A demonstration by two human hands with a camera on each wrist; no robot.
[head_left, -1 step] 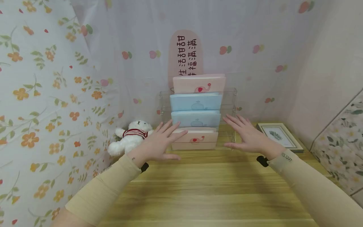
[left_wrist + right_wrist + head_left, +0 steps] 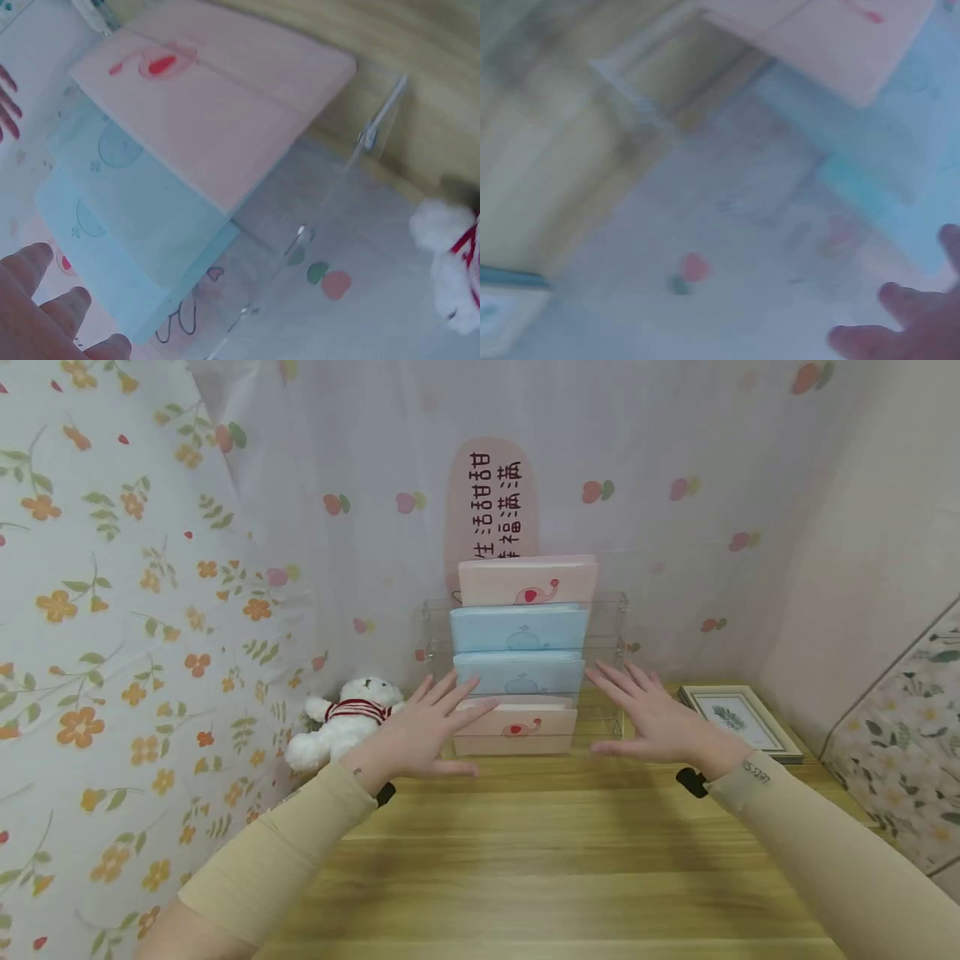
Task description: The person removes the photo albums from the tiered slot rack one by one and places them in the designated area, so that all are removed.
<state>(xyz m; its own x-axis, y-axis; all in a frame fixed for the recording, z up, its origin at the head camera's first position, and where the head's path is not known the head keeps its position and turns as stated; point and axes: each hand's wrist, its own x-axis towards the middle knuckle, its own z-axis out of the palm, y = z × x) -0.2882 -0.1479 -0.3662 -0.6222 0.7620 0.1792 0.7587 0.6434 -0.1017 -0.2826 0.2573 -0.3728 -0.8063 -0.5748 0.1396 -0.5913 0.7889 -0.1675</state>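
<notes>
A clear acrylic rack (image 2: 609, 610) stands at the back of the table with tiered slots. It carries a pink booklet with an elephant drawing (image 2: 487, 581) at the top, two light blue whale booklets (image 2: 480, 628), and a second pink elephant booklet (image 2: 487, 743) at the bottom. My left hand (image 2: 408, 735) is spread in front of the rack's left side, holding nothing. On the other side, my right hand (image 2: 660, 722) hovers with fingers extended, also holding nothing. In the left wrist view, fingertips (image 2: 67, 307) appear near the booklets; the right wrist view is blurred.
A white plush bear (image 2: 330, 743) in a red-striped top lies left of the rack, behind my left hand. At the right lies a framed leaf picture (image 2: 738, 722). Floral and fruit-print cloth (image 2: 360, 527) surrounds the wooden table (image 2: 510, 860).
Both hands shift only very slightly, the left one a little up the picture. The rack and booklets stay as they were.
</notes>
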